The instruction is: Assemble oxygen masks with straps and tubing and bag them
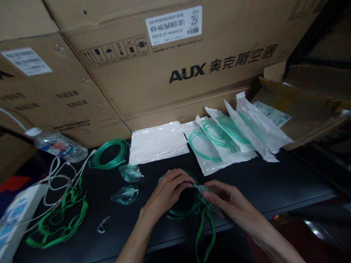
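Observation:
My left hand (pixel 172 188) is closed on the green tubing (pixel 179 214), which lies coiled on the black table below it. Its fingertips meet the clear connector of an oxygen mask (pixel 201 189). Fingers and thumb of my right hand (pixel 223 197) pinch that mask, hiding much of it. From the mask a green elastic strap (pixel 202 233) hangs over the table's front edge. To the left lie two more clear green masks, an upper mask (pixel 128 173) and a lower mask (pixel 126 195). Behind them rests another coil of green tubing (pixel 109 155).
Large cartons (pixel 131 87) wall off the back. White pouches (pixel 159 142) lie flat before them; several filled pouches (pixel 205 146) stand to the right. Left are green straps (pixel 61 223), a plastic bottle (pixel 60 145), white cables and a power strip (pixel 20 219). A small clear piece (pixel 103 225) lies nearer.

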Demonstrator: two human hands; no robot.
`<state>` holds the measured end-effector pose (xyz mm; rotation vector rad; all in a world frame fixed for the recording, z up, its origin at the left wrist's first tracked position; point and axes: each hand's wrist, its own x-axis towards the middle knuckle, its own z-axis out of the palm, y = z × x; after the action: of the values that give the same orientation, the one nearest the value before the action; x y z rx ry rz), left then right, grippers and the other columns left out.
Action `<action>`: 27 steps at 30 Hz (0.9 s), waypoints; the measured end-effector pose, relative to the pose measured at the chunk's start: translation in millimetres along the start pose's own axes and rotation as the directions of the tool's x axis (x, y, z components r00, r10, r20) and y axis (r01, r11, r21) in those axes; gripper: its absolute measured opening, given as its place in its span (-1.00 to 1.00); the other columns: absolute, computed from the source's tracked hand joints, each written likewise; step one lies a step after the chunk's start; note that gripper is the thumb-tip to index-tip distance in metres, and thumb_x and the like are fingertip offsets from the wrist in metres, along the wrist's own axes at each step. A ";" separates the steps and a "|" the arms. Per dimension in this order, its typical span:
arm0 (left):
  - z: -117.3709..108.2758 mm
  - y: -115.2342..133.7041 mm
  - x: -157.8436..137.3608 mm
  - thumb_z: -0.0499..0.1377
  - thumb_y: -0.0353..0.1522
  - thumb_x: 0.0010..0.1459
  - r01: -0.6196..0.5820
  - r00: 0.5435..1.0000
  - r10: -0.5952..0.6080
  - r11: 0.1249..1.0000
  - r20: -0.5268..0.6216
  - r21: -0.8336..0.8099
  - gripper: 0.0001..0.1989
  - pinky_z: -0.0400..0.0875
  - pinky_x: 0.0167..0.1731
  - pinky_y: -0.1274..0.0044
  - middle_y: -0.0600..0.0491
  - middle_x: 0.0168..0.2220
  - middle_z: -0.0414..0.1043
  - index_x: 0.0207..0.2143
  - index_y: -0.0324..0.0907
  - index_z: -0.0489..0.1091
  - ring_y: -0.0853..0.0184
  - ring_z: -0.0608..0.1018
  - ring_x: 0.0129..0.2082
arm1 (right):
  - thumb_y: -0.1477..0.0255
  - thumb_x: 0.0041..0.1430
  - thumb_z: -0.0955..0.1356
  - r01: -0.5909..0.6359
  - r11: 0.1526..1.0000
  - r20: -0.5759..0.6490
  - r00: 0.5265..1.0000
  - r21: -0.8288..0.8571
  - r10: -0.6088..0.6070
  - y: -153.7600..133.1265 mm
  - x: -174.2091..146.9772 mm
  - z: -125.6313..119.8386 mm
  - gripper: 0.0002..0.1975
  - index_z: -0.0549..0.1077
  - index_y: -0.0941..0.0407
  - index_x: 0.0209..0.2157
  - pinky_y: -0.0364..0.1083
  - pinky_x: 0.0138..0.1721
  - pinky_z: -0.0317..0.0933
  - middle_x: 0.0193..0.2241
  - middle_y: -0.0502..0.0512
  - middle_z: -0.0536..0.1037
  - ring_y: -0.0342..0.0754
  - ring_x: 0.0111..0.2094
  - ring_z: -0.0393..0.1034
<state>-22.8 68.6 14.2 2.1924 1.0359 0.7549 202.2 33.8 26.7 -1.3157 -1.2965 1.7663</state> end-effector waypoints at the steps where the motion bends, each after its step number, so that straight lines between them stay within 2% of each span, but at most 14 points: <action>1: -0.2 0.8 -0.9 0.15 -0.38 0.39 0.001 1.000 -0.001 1.000 0.006 0.027 -0.86 0.30 -0.06 0.46 0.08 -0.15 0.55 -0.09 -0.07 0.50 0.33 0.54 -0.12 | -0.02 0.14 0.45 -0.006 1.000 0.004 1.000 -0.008 0.006 0.1 1.0 -0.9 -0.49 0.50 0.16 -0.19 -0.20 -0.58 0.01 -0.54 -0.14 0.31 -0.24 -0.57 0.11; 3: -0.6 2.5 -3.2 0.16 -0.38 0.39 0.001 1.000 -0.002 0.997 0.016 0.076 -0.86 0.29 -0.04 0.46 0.10 -0.14 0.55 -0.08 -0.05 0.49 0.34 0.54 -0.12 | -0.07 0.09 0.46 -0.026 1.000 0.026 0.999 0.003 0.026 0.5 2.8 -2.8 -0.45 0.47 0.14 -0.19 -0.21 -0.63 0.08 -0.56 -0.17 0.28 -0.24 -0.61 0.16; 6: -0.9 4.4 -7.7 0.17 -0.39 0.38 0.001 1.000 -0.004 0.994 0.028 0.112 -0.86 0.26 0.04 0.44 0.12 -0.12 0.55 -0.06 -0.03 0.48 0.36 0.55 -0.10 | -0.10 0.02 0.49 -0.077 0.996 0.089 0.993 0.055 0.072 2.2 4.3 -4.2 -0.39 0.40 0.09 -0.14 -0.22 -0.69 0.14 -0.53 -0.17 0.36 -0.18 -0.62 0.35; 9: -1.3 4.3 -11.8 0.20 -0.38 0.36 -0.021 1.000 0.019 0.993 0.017 0.120 -0.87 0.27 0.05 0.45 0.13 -0.13 0.57 -0.07 -0.04 0.49 0.37 0.56 -0.10 | -0.07 0.06 0.48 -0.097 0.987 0.159 0.984 0.128 0.077 6.4 3.3 -2.9 -0.41 0.40 0.11 -0.12 -0.24 -0.64 0.16 -0.51 -0.12 0.45 -0.17 -0.58 0.44; 13: -1.5 1.7 -15.4 0.18 -0.37 0.38 -0.049 0.998 0.052 0.993 -0.022 0.110 -0.85 0.31 0.00 0.48 0.11 -0.13 0.59 -0.05 -0.05 0.50 0.36 0.58 -0.11 | -0.05 0.10 0.48 -0.162 0.959 0.058 0.987 0.231 0.153 10.1 0.9 0.9 -0.43 0.47 0.16 -0.14 -0.23 -0.55 0.16 -0.53 -0.08 0.50 -0.21 -0.56 0.40; 16: -1.4 0.1 -16.7 0.18 -0.35 0.38 -0.050 0.998 0.054 0.993 -0.033 0.108 -0.87 0.31 0.02 0.45 0.10 -0.15 0.60 -0.08 -0.06 0.51 0.34 0.58 -0.12 | -0.02 0.10 0.48 -0.197 0.959 0.065 0.980 0.204 0.188 5.6 0.6 2.0 -0.49 0.51 0.15 -0.21 -0.22 -0.56 0.12 -0.51 -0.06 0.51 -0.19 -0.55 0.42; 20: -2.7 0.8 -16.8 0.17 -0.32 0.39 -0.052 0.998 0.055 0.993 -0.022 0.105 -0.86 0.31 0.00 0.44 0.08 -0.18 0.61 -0.10 -0.07 0.52 0.32 0.58 -0.15 | 0.01 0.14 0.46 -0.231 0.969 0.061 0.972 0.082 0.227 -4.3 1.9 1.5 -0.57 0.53 0.09 -0.19 -0.25 -0.64 -0.03 -0.42 -0.06 0.52 -0.18 -0.55 0.46; 22: -4.0 2.1 -16.2 0.16 -0.31 0.39 -0.064 0.998 0.065 0.991 -0.007 0.116 -0.85 0.32 -0.04 0.44 0.06 -0.18 0.61 -0.10 -0.09 0.53 0.31 0.58 -0.16 | 0.04 0.22 0.40 -0.148 0.988 0.066 0.986 -0.044 0.150 -7.9 2.8 2.0 -0.61 0.54 0.11 -0.23 -0.24 -0.66 -0.05 -0.48 -0.08 0.46 -0.19 -0.59 0.42; 24: -5.2 3.3 -15.9 0.15 -0.33 0.39 -0.071 0.998 0.070 0.988 0.011 0.138 -0.84 0.31 -0.04 0.43 0.05 -0.18 0.61 -0.11 -0.11 0.53 0.30 0.57 -0.17 | 0.11 0.30 0.34 -0.002 0.978 0.096 0.995 -0.209 0.022 -10.8 3.3 3.7 -0.64 0.54 0.13 -0.28 -0.21 -0.63 0.05 -0.54 -0.09 0.42 -0.18 -0.62 0.37; 27: -6.0 3.6 -16.8 0.14 -0.36 0.40 -0.063 0.998 0.057 0.985 0.038 0.163 -0.84 0.29 -0.03 0.42 0.05 -0.18 0.61 -0.12 -0.11 0.53 0.30 0.56 -0.18 | 0.31 0.32 0.31 0.200 0.849 0.069 0.979 -0.489 -0.191 -14.9 3.1 8.9 -0.76 0.55 0.12 -0.33 -0.13 -0.45 0.23 -0.50 -0.02 0.49 -0.09 -0.51 0.43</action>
<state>-34.3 54.8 16.8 2.3773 1.0526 0.6785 191.4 38.6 39.8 -1.3658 -1.9088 1.3519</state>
